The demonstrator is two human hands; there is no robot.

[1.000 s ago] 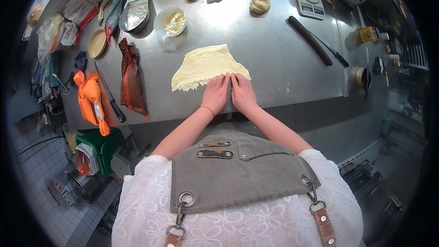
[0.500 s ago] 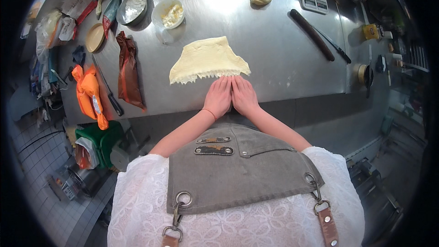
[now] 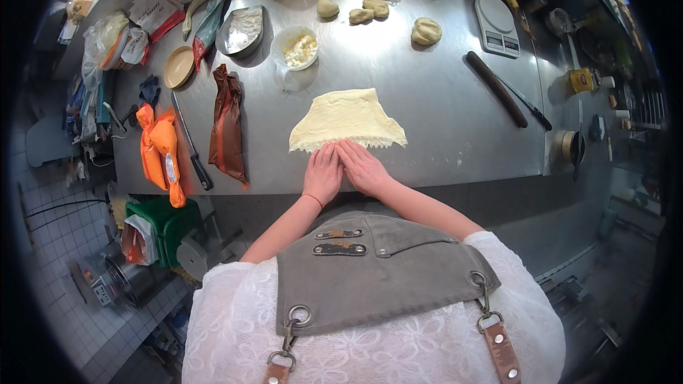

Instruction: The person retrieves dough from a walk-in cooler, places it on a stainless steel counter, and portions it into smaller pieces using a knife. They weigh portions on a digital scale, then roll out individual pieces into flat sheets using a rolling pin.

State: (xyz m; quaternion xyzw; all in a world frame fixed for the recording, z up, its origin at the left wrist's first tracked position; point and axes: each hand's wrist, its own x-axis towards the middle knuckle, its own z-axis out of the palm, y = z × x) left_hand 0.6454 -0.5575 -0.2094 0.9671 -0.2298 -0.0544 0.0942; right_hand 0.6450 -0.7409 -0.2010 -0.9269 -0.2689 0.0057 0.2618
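Apparently, left hand (image 3: 324,174), right hand (image 3: 363,170), both flat, touch dough (image 3: 347,119).

On the bench (image 3: 448,128), around the dough (image 3: 348,117): bowl (image 3: 282,46) at eleven o'clock, scale (image 3: 496,18) at two, bag (image 3: 228,128), then knife (image 3: 193,148), at nine.

At right, a white scale (image 3: 497,21) — at left, a knife (image 3: 190,142) and green bin (image 3: 175,226).

Left hand (image 3: 324,173) and right hand (image 3: 363,168) meet at the ragged-edged dough sheet (image 3: 347,116).
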